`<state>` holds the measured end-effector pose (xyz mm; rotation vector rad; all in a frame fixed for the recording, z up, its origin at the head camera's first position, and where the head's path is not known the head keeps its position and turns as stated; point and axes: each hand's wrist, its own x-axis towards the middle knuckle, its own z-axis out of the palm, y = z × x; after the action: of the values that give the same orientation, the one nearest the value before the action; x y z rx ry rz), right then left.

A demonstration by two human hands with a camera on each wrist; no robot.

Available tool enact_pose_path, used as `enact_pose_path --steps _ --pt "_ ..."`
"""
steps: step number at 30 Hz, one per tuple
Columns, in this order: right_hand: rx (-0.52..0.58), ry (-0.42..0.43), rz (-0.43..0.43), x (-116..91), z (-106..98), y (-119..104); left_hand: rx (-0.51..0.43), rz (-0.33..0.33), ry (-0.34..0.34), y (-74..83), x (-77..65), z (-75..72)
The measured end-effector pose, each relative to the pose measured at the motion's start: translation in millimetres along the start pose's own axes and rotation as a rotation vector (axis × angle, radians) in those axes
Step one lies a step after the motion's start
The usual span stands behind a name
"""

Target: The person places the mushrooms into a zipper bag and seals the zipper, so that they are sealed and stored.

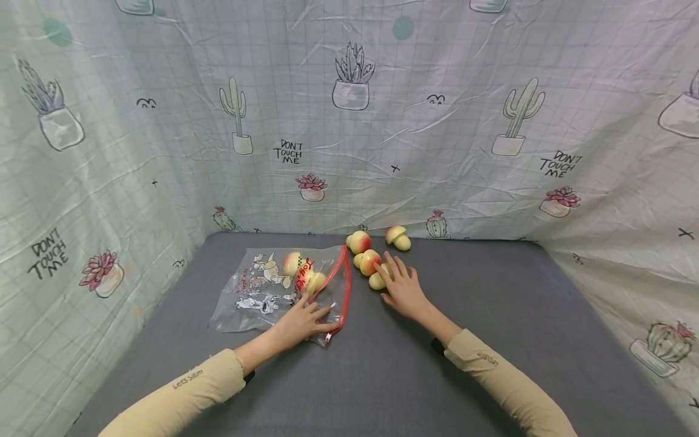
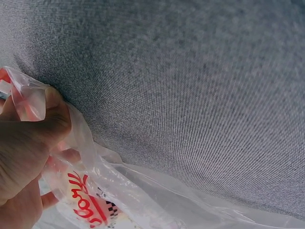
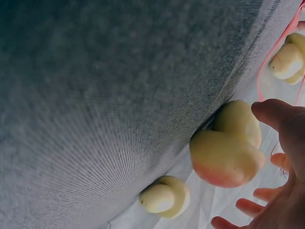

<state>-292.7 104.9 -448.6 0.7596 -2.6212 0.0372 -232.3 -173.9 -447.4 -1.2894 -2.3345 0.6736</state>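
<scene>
My left hand (image 1: pixel 300 325) pinches the red-edged mouth of a clear zip bag (image 1: pixel 232 312) between thumb and fingers. In the left wrist view, the plastic (image 2: pixel 81 126) bunches at the thumb. Two yellow-and-red toy mushrooms (image 1: pixel 292 264) lie inside the bag. My right hand (image 1: pixel 405 292) reaches over the nearest loose mushroom (image 1: pixel 377 281), partly covering it in the head view. Seen from the right wrist, the fingers (image 3: pixel 250 207) are spread and the thumb tip is right beside that mushroom's pale stem (image 3: pixel 238 121).
Another mushroom (image 1: pixel 369 262) lies just beyond the right fingertips, with one more (image 1: pixel 359 243) behind it. A further mushroom (image 1: pixel 398 238) sits at the back edge of the grey table (image 1: pixel 480 315). A patterned curtain (image 1: pixel 415 133) hangs behind and at both sides.
</scene>
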Motion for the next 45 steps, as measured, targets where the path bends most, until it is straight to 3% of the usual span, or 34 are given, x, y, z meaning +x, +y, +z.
enact_pose_path --steps 16,29,38,45 --pt "-0.015 -0.001 -0.038 2.5 2.0 -1.6 0.050 0.009 0.012 0.3 0.5 -1.3" --pt "-0.038 0.051 -0.117 1.3 4.6 -1.9 0.007 0.010 0.015 0.1 0.8 -4.8" --pt "-0.102 0.075 -0.148 3.9 5.0 0.0 0.020 0.007 -0.022 -0.4 -0.1 -4.1" --pt "-0.122 -0.003 -0.146 0.5 5.2 0.4 0.008 0.005 -0.022 0.2 -0.8 -5.2"
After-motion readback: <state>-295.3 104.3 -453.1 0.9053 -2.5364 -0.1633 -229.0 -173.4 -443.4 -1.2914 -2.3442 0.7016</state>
